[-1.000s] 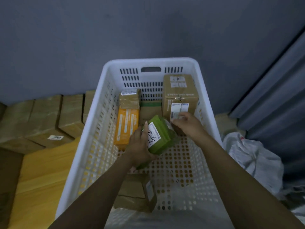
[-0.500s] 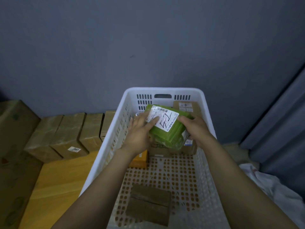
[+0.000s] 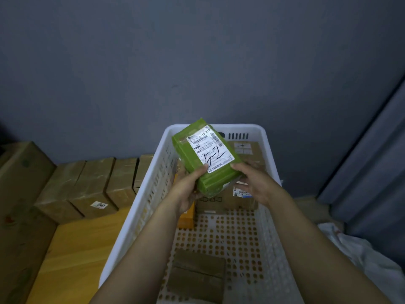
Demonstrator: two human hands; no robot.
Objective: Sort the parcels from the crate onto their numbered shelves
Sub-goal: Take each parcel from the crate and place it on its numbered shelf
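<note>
The person is holding a green parcel (image 3: 202, 163) in both hands above the far half of the white crate (image 3: 140, 218), clear of its rim and walls. The left hand (image 3: 188, 189) is gripping the parcel's near left edge, its thumb lying across the corner of the white label (image 3: 210, 150). The right hand (image 3: 256, 183) is pinching the near right corner, thumb on top. The parcel is tilting with its label face up, and a handwritten "5-2" is showing on it.

Below it, cardboard boxes (image 3: 247, 150) are crowding the crate's far end, and an orange parcel (image 3: 186, 218) is lying against the left wall under the left wrist. A flat brown parcel (image 3: 197, 275) is sitting at the near end. Between it and the boxes, the perforated crate bottom (image 3: 230, 233) is lying open.

Outside, a row of taped brown boxes (image 3: 92, 187) is lining the grey wall (image 3: 197, 62) to the left, standing on a yellow wooden surface (image 3: 72, 249). A white cloth (image 3: 361, 260) is bunching up beside the crate's right wall, under a grey curtain (image 3: 372, 161).
</note>
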